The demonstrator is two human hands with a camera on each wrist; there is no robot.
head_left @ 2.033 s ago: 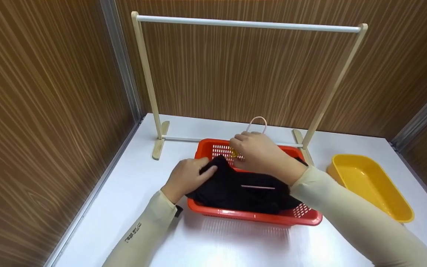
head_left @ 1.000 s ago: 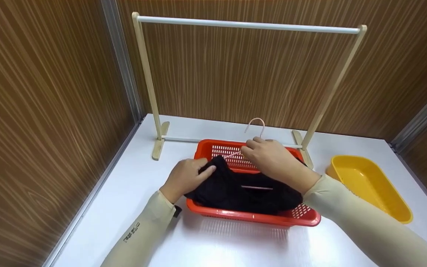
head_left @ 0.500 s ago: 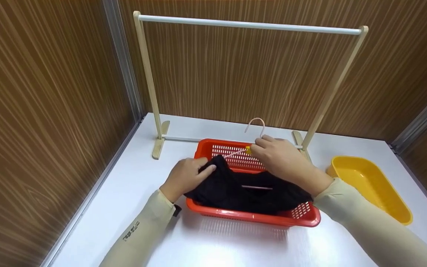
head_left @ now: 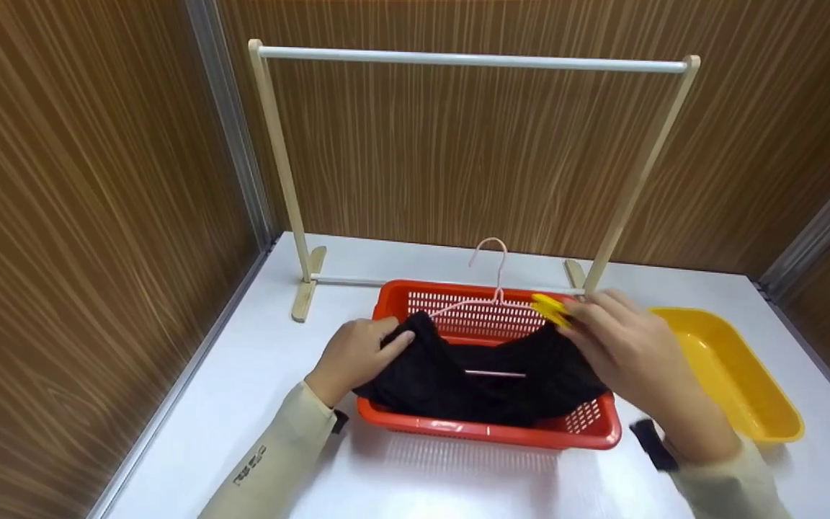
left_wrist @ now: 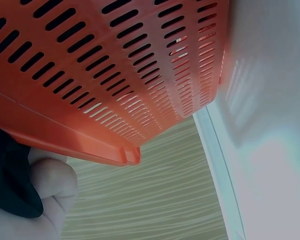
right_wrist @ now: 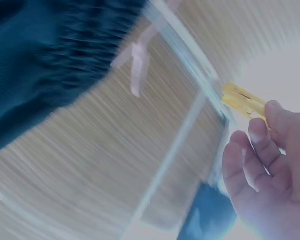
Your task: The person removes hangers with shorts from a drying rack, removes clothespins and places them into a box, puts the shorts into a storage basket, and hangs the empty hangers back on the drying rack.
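A black garment (head_left: 429, 375) with a gathered edge, clearest in the right wrist view, lies over a pink hanger (head_left: 499, 295) in the red basket (head_left: 487, 432). The hanger's hook points up past the back rim. My left hand (head_left: 357, 353) grips the garment's upper left corner between thumb and fingers; part of that hold appears in the left wrist view. Above the garment's right side, my right hand (head_left: 631, 353) pinches a yellow clothespin (head_left: 550, 308) between thumb and forefinger. Its other fingers are loosely bent in the right wrist view. Whether the clothespin touches the hanger cannot be made out.
Behind the basket stands a rack with a white top bar (head_left: 472, 59) and wooden posts (head_left: 278, 158). A yellow tub (head_left: 725, 382) sits on the white table at the right. Wood-grain panels enclose the back and sides.
My right hand has moved right along the hanger from near its middle, carrying the clothespin to the garment's right side. My left hand keeps its grip. The view has shifted slightly.
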